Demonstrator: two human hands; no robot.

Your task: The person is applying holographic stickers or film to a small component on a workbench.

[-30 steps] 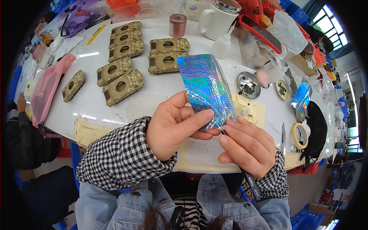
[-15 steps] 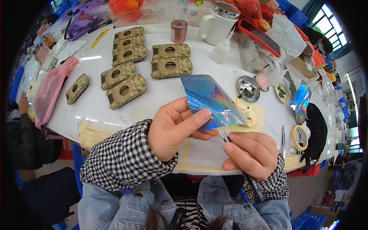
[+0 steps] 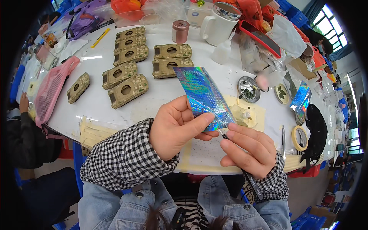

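A shiny blue holographic sticker sheet is pinched between the thumb and fingers of my left hand. My right hand grips dark tweezers, whose fine metal tips meet the lower right edge of the sheet. Whether the tips hold a piece of it is too small to tell. Beyond my hands stand several camouflage-painted toy tank hulls, each with a round hole on top. Under the sheet's right side, a small pale part lies on a cream-taped patch of the table.
To the right lie a round metal dish with small dark green parts, a roll of masking tape and another metal tool. Farther back are a white mug, a squeeze bottle, a pink jar and a red-cased phone.
The sheet has tilted and bent in my left hand, and its reflections have shifted. My right hand has moved slightly left and up, bringing the tweezer tips to the sheet's edge.
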